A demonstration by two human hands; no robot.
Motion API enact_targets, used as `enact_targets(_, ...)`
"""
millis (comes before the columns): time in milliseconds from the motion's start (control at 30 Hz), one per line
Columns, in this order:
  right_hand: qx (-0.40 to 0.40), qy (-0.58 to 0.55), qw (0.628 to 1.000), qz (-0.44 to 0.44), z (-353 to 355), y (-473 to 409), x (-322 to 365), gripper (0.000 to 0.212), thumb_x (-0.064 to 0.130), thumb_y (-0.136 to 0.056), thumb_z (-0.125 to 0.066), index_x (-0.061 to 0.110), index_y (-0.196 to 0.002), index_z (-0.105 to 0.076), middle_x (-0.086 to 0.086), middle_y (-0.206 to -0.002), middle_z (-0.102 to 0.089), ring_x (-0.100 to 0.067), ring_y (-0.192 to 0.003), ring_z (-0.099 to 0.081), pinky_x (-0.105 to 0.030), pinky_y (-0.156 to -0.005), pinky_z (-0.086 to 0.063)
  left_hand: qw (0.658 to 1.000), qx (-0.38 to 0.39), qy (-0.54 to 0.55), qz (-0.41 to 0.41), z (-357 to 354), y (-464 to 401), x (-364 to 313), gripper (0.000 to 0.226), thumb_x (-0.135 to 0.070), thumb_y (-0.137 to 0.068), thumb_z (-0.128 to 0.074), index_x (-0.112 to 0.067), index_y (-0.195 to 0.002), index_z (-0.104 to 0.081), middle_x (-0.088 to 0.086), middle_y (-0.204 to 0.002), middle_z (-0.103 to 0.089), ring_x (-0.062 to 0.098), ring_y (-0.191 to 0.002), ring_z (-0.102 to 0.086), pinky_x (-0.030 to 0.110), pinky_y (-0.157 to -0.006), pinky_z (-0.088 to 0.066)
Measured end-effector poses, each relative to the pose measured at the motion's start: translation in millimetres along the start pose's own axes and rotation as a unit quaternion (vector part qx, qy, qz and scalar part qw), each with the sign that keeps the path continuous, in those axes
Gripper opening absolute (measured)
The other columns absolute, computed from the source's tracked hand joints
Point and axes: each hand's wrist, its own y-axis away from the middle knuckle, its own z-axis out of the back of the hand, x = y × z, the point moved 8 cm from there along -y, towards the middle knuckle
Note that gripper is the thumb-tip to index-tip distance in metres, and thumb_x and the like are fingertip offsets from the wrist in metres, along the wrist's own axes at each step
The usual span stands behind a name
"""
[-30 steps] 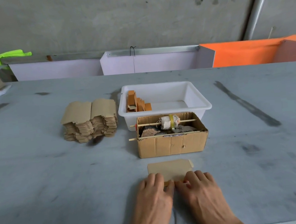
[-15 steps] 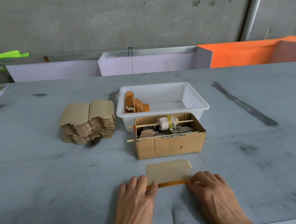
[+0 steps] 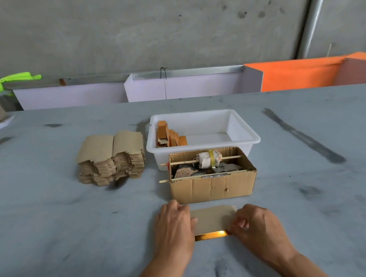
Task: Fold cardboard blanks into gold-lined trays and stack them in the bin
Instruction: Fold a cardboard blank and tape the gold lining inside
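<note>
Cardboard blanks and folded trays sit on a grey, smudged table (image 3: pixel 52 229). Behind it run pale panels (image 3: pixel 70 96) and an orange panel (image 3: pixel 294 75). A white bin (image 3: pixel 241 130) stands mid-table with several folded trays (image 3: pixel 170 135) leaning on edge at its left end. Left of the bin, apart from it, lies a stack of blanks (image 3: pixel 112 158) in two piles. Touching the bin's near wall is an open cardboard box (image 3: pixel 213 188), crossed by two thin sticks, one wrapped in cloth and tape; what lies beneath is unclear. No writing is legible anywhere. Nearest, one blank (image 3: pixel 212 219) lies flat, brown side up, its near flap showing gold. The left hand (image 3: pixel 175 228) rests on its left end, fingers curved over the edge. The right hand (image 3: pixel 255 227) seems to pinch the right end.
</note>
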Motion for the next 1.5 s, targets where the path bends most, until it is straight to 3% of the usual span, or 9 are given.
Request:
enact_targets(467,0.011,-0.019,0.999,0.024,1.9,7.2,2.5,0.003,0.017,-0.078,-0.069,0.018,-0.077,-0.066,0.007,-0.075,-0.060,-0.013,-0.068,-0.057,-0.025,-0.062,-0.047,0.999,0.010,0.025,0.029,-3.9,-8.2,8.1,0.027,-0.036,-0.092,-0.052,-0.022,-0.115,-0.051,-0.001,-0.119,-0.046,0.019,-0.116,-0.042,0.029,-0.095,-0.033)
enact_targets(633,0.015,-0.025,0.999,0.016,0.8,1.6,-0.2,0.007,0.016,-0.080,-0.063,0.019,-0.077,-0.069,0.008,-0.075,-0.060,-0.010,-0.067,-0.056,-0.025,-0.064,-0.047,0.997,0.041,0.059,0.037,-6.2,-11.5,14.2,0.023,-0.036,-0.087,-0.058,-0.023,-0.105,-0.056,-0.002,-0.114,-0.048,0.018,-0.115,-0.044,0.029,-0.096,-0.033)
enact_targets(733,-0.021,-0.009,0.999,0.032,3.4,-5.9,2.2,0.007,0.016,-0.083,-0.062,0.016,-0.081,-0.069,0.004,-0.087,-0.059,-0.019,-0.075,-0.057,-0.028,-0.065,-0.045,0.992,0.055,0.107,0.033,-4.9,-10.1,17.2,0.016,-0.036,-0.083,-0.062,-0.027,-0.091,-0.051,-0.007,-0.101,-0.046,0.015,-0.108,-0.047,0.027,-0.089,-0.032)
enact_targets(867,-0.004,0.041,0.996,0.081,-5.2,-18.5,10.0,0.031,0.023,-0.089,-0.060,0.025,-0.120,-0.061,0.012,-0.121,-0.057,-0.018,-0.105,-0.047,-0.021,-0.083,-0.040,0.984,0.069,0.160,0.027,-4.4,-7.6,18.3,0.023,-0.032,-0.078,-0.068,-0.028,-0.082,-0.045,-0.013,-0.076,-0.045,0.014,-0.082,-0.051,0.026,-0.074,-0.034)
enact_targets(1000,0.019,0.024,0.995,0.090,-11.6,-23.9,13.7,0.028,0.011,-0.089,-0.058,0.023,-0.113,-0.067,0.006,-0.112,-0.062,-0.020,-0.103,-0.047,-0.021,-0.083,-0.039,0.967,0.084,0.239,0.030,-11.0,-6.5,19.1,0.028,-0.021,-0.071,-0.075,-0.027,-0.086,-0.051,-0.013,-0.079,-0.051,0.015,-0.074,-0.050,0.027,-0.073,-0.042)
enact_targets(1100,0.034,0.028,0.994,0.095,-12.3,-24.2,14.4,0.021,0.010,-0.090,-0.056,0.021,-0.098,-0.072,0.002,-0.098,-0.063,-0.019,-0.099,-0.048,-0.022,-0.079,-0.040,0.963,0.083,0.255,0.028,-12.8,-7.0,20.3,0.034,-0.017,-0.070,-0.075,-0.029,-0.099,-0.062,-0.015,-0.083,-0.053,0.016,-0.081,-0.057,0.017,-0.070,-0.041)
enact_targets(1167,0.054,0.021,0.993,0.100,-12.3,-22.9,14.7,0.021,0.013,-0.091,-0.055,0.023,-0.100,-0.072,0.002,-0.096,-0.063,-0.016,-0.098,-0.047,-0.020,-0.080,-0.039,0.966,0.079,0.246,0.024,-12.5,-7.0,20.2,0.029,-0.017,-0.070,-0.074,-0.027,-0.096,-0.068,-0.016,-0.072,-0.054,0.014,-0.082,-0.061,0.009,-0.060,-0.036)
enact_targets(1367,0.082,-0.005,0.990,0.117,-9.7,-21.0,18.4,0.020,0.011,-0.090,-0.055,0.022,-0.098,-0.070,0.004,-0.097,-0.059,-0.013,-0.098,-0.045,-0.022,-0.084,-0.039,0.964,0.060,0.259,0.002,-8.2,-10.3,16.7,0.004,-0.023,-0.073,-0.072,-0.025,-0.074,-0.068,-0.013,-0.067,-0.059,0.007,-0.064,-0.052,0.023,-0.067,-0.046)
enact_targets(1500,0.069,0.007,0.987,0.145,-11.9,-18.1,23.5,0.018,0.011,-0.092,-0.052,0.020,-0.096,-0.067,0.009,-0.096,-0.059,-0.012,-0.097,-0.045,-0.025,-0.085,-0.039,0.969,0.056,0.237,-0.040,-1.4,-15.1,10.9,0.004,-0.025,-0.073,-0.073,-0.022,-0.073,-0.070,-0.015,-0.060,-0.053,0.004,-0.061,-0.051,0.020,-0.064,-0.042)
